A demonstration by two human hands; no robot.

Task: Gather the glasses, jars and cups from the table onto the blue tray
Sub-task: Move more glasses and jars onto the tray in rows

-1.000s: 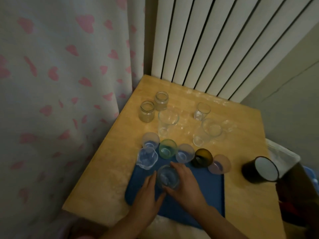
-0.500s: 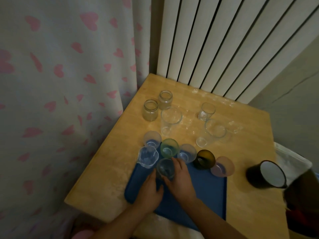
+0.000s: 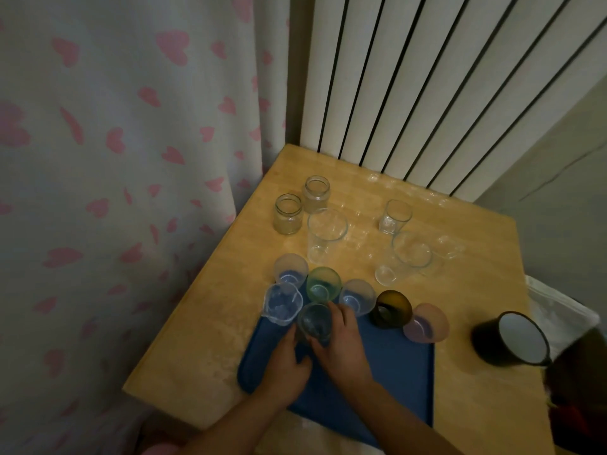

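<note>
A blue tray lies at the table's near edge. Both my hands hold one clear glass standing on the tray: my left hand on its left side, my right hand wrapped around its right. Along the tray's far edge stand a scalloped clear cup, a frosted cup, a green glass, another frosted cup, a dark amber glass and a pink cup. Further back on the table are two jars and several clear glasses.
A black mug with a white inside stands on the wooden table at the right. A heart-patterned curtain hangs at the left, a radiator behind. A white container sits beyond the table's right edge.
Both hands have slid the clear glass forward on the tray, up against the row of cups at its far edge.
</note>
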